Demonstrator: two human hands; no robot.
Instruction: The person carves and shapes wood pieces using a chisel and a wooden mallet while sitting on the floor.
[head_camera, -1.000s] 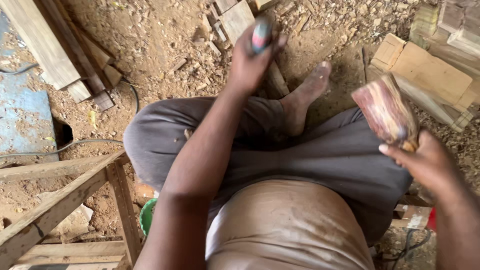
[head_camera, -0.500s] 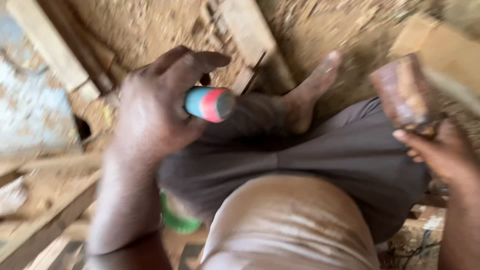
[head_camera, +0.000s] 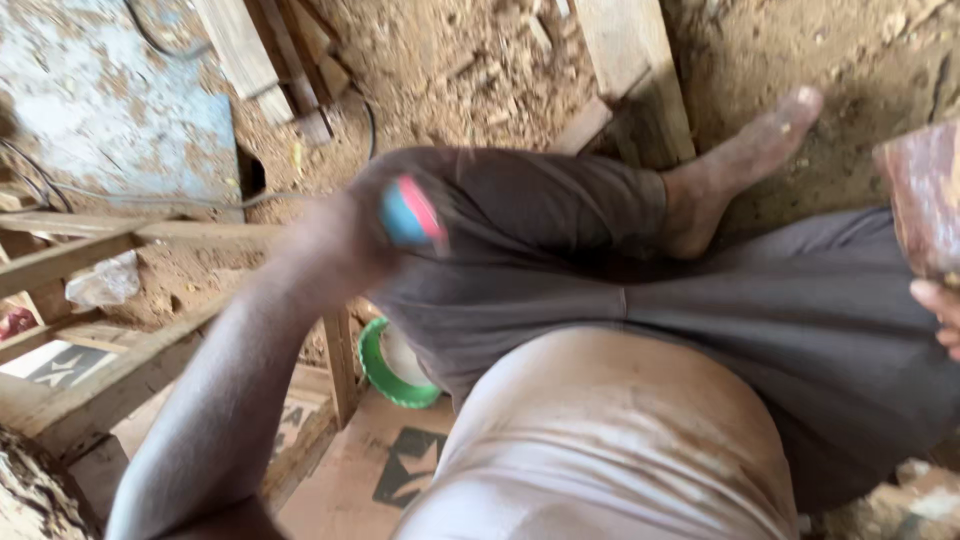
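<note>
Head camera looks steeply down, close, somewhat blurred, over lap (head_camera: 700, 330).

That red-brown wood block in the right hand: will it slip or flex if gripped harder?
The block looks like solid, thick wood, so it is probably rigid and fairly heavy for its size. Its face looks glossy, so it could be a bit slippery. Only the right hand's fingertips show at its lower edge, so the grip itself cannot be judged.
</note>
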